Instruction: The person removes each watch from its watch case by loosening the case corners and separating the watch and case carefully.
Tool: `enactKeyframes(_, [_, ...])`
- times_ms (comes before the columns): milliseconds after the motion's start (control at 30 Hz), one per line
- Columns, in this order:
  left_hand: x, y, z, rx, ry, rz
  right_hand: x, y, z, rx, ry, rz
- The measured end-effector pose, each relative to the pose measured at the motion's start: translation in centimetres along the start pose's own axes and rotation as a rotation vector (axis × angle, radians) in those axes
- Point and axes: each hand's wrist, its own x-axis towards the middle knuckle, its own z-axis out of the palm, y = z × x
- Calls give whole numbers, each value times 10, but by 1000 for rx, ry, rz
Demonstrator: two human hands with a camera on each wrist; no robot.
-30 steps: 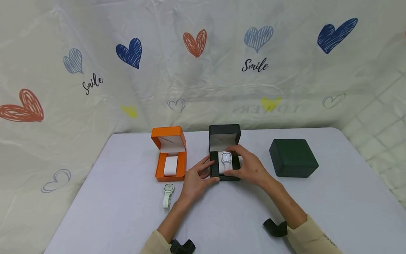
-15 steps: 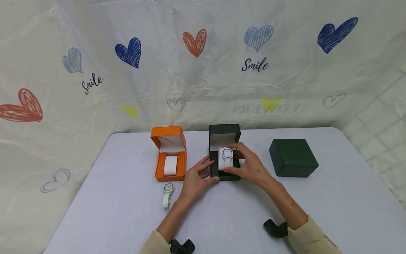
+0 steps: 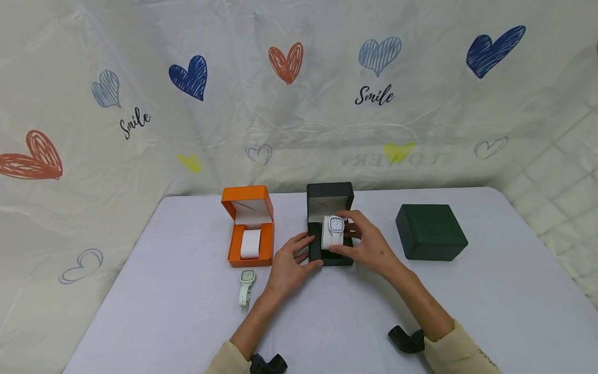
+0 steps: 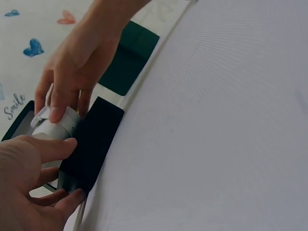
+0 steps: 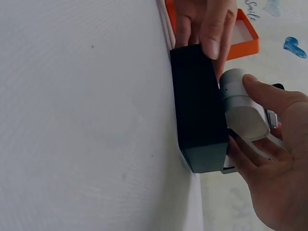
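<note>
Heart-printed white sheeting with "Smile" lettering (image 3: 374, 95) hangs behind a white-covered desk (image 3: 187, 322). Near its far edge stands a black box (image 3: 329, 190) with its lid raised, between an open orange box (image 3: 246, 194) and a closed green box (image 3: 430, 226). The left hand (image 3: 288, 265) holds the near-left corner of the black box, its fingers spread around it, one over the rim.

Head view shows the white watch (image 3: 336, 224) face up, strapped around a white cushion (image 3: 326, 241) at the mouth of the black box. The right hand (image 3: 369, 246) has its thumb and fingers clamped on that cushion. Its dial is hidden from the right wrist view, which instead shows the cushion's rounded end (image 5: 245, 120) beyond the rim, with the thumb pressed on it. How much of the cushion remains inside, I cannot tell.

Left wrist view takes in the green box but not the orange one; the right wrist view does the reverse. Only the head view shows a pale green watch (image 3: 246, 285) lying on the desk in front of the orange box, whose own cushion (image 3: 250, 244) sits within.
</note>
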Motion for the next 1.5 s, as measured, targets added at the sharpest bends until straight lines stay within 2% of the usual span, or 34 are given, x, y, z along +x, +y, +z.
enactKeyframes(167, [-2, 6, -1, 15, 25, 3, 0, -2, 0, 34, 0, 4])
enactKeyframes(300, [-4, 10, -2, 26, 76, 5, -2, -2, 1, 52, 1, 17])
enactKeyframes(567, [-5, 18, -1, 19, 213, 81, -4, -4, 1, 55, 9, 16])
enactKeyframes(733, [-5, 25, 1, 0, 243, 137, -5, -5, 3, 60, 12, 29])
enactKeyframes(967, [-5, 34, 4, -62, 247, 174, -7, -8, 4, 62, 16, 35])
enactKeyframes(1167, [-3, 40, 7, -126, 198, 159, -9, -10, 4, 77, 12, 16])
enactKeyframes(1500, [-2, 36, 12, -194, 149, 155, -14, -11, 8, 138, 10, 23])
